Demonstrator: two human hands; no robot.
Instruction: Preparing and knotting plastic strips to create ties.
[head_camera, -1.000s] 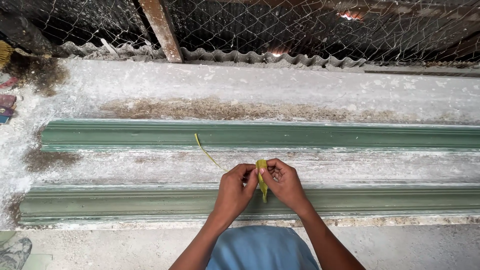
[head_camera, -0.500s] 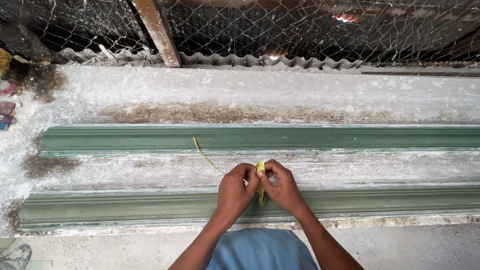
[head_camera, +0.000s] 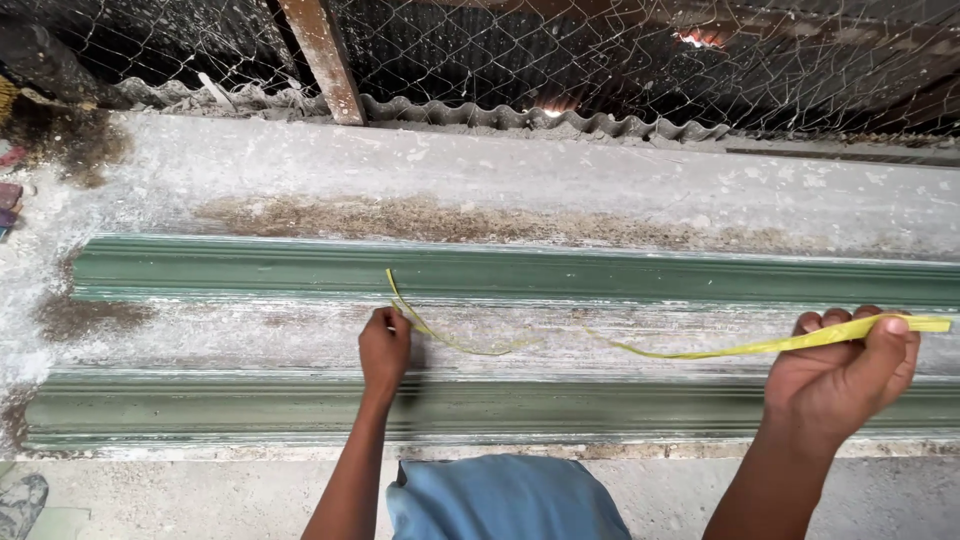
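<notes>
A thin yellow-green leaf strip (head_camera: 680, 352) stretches across a long green moulded trough (head_camera: 250, 270) with a whitish dusty middle. My left hand (head_camera: 384, 345) pinches the strip near its left end, with a short tail curling up past my fingers. Far to the right, my right hand (head_camera: 845, 375) grips the other end between thumb and fingers, and the tip sticks out to the right. The strip sags slightly between both hands.
A grey, stained concrete ledge (head_camera: 560, 180) runs behind the trough. Beyond it are corrugated sheeting (head_camera: 560, 118), wire mesh (head_camera: 600, 50) and a slanted wooden post (head_camera: 322, 60). My blue-clothed knee (head_camera: 500, 498) is at the bottom centre. Coloured scraps (head_camera: 8, 195) lie at the far left.
My hands were together at the centre holding a folded strip. They have moved apart, the right hand going far right, and the strip is drawn out long between them.
</notes>
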